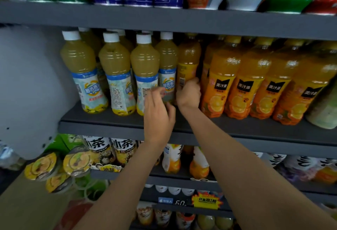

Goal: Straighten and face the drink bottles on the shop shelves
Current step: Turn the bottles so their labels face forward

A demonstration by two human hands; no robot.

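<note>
Your right hand [188, 95] has its fingers curled round the lower body of an orange bottle [187, 65], the one standing set back in the gap between the white-capped bottles [116, 73] and the orange row [255, 84]. Its barcode faces you, so the label is turned the wrong way. Your left hand [158, 115] hovers just in front of the rightmost white-capped bottle [166, 69], fingers loosely spread and blurred; whether the tips touch its label cannot be told, but they hold nothing.

As I judge it, the step in hand is turning and pulling that orange bottle forward. Keep the grip low, where the bottle is stiffest, and twist from the wrist until the black label panel shows as it does on its neighbours to the right. Then draw it to the front edge of the shelf [109, 126] so it lines up with that row. Use your left fingers flat against the white-capped bottle to steady it, since the two stand touching or nearly so and a twist could drag it round. Mind the shelf above [164, 20]: slide the bottle, don't lift it. Several white-capped bottles also show side text and will likely need turning.
</note>
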